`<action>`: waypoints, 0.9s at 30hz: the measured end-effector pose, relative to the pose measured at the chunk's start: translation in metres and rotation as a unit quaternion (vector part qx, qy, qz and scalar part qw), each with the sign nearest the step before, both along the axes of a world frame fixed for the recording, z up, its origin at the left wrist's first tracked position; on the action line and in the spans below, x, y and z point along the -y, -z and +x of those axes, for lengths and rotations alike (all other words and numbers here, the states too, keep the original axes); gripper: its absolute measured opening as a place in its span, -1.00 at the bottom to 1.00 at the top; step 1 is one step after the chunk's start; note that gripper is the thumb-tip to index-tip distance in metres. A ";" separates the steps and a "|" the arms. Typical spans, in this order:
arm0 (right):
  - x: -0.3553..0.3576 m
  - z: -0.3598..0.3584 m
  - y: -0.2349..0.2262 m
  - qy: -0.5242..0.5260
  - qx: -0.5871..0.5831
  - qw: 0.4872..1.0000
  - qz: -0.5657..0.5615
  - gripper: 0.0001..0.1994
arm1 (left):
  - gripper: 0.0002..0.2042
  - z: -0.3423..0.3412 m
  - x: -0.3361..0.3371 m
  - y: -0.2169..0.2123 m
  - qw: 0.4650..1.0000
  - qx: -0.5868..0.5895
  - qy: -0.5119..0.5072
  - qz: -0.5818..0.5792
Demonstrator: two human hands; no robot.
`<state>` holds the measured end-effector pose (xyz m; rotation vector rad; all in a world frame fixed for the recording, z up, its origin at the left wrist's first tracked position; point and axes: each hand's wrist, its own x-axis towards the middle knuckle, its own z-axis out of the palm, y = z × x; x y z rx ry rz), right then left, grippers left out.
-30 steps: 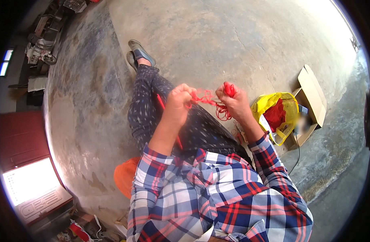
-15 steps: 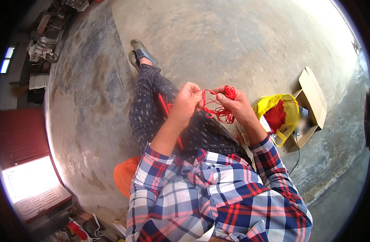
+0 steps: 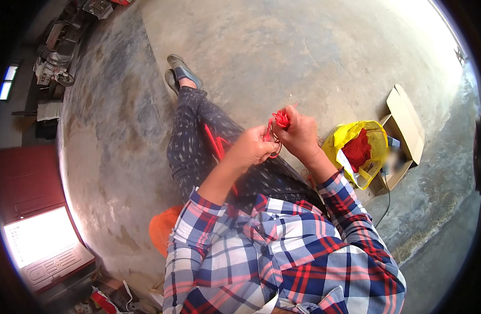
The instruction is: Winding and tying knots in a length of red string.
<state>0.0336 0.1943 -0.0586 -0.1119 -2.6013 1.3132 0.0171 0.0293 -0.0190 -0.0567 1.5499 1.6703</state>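
A looped bundle of red cord (image 3: 281, 119) is held above my lap. My right hand (image 3: 299, 132) is closed round the bundle, with loops showing above the fingers. Close beside it, my left hand (image 3: 252, 146) pinches strands of the same cord, which run between the two hands. Across my dark patterned trousers (image 3: 198, 131) lie more red strands (image 3: 215, 141), apart from my hands. How the cord is looped inside my fingers is partly hidden.
A yellow plastic bag (image 3: 329, 149) with red cord (image 3: 358, 150) inside stands on the right, against an open cardboard box (image 3: 408, 125). A dark cable (image 3: 388, 204) runs down from there. Something orange (image 3: 164, 227) is by my left side. A parked motorbike (image 3: 57, 73) stands far left.
My right hand has turned over and moved slightly left, gathering the dangling loops into a tighter bundle. My left hand has lowered a little and turned, its fingers now nearer the right hand.
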 end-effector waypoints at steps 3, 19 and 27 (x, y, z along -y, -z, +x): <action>-0.011 0.000 0.004 -0.045 0.071 0.982 -0.172 -0.86 | -0.92 -0.006 0.000 0.003 0.991 -0.072 -0.078 -0.085; -0.071 0.024 -0.023 -0.088 0.199 0.906 -0.363 -0.88 | -0.75 -0.028 -0.005 -0.008 0.988 -0.091 -0.124 0.013; -0.067 0.033 -0.002 -0.061 0.235 0.865 -0.440 -0.92 | -0.72 -0.027 -0.013 0.006 0.864 -0.459 -0.088 -0.184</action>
